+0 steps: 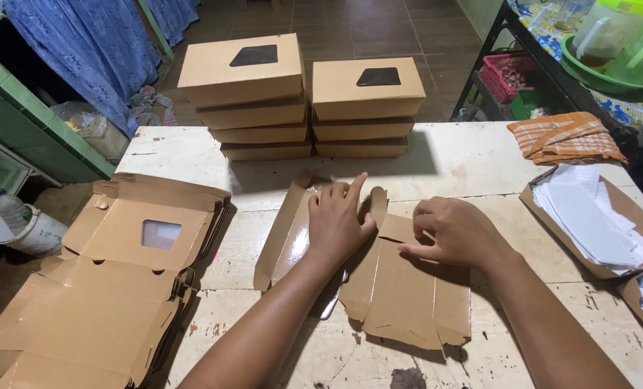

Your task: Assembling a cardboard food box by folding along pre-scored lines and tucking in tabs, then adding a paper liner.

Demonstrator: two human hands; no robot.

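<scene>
A flat brown cardboard box blank point(400, 292) lies on the white worn table point(472, 155) in front of me. My left hand point(338, 220) presses flat on its far left part, fingers spread near a raised side flap point(282, 234). On the blank's middle my right hand point(457, 232) rests with fingers curled, pinching a fold line. Two stacks of folded brown boxes with dark windows stand at the table's back: a taller left stack point(249, 97) and a right stack point(366, 108).
A pile of unfolded box blanks with clear windows point(119, 281) overhangs the table's left edge. An open box of white paper sheets point(595, 216) sits at right, an orange checked cloth point(563, 137) behind it. Green tubs point(609, 50) and a pink basket point(508, 75) are at far right.
</scene>
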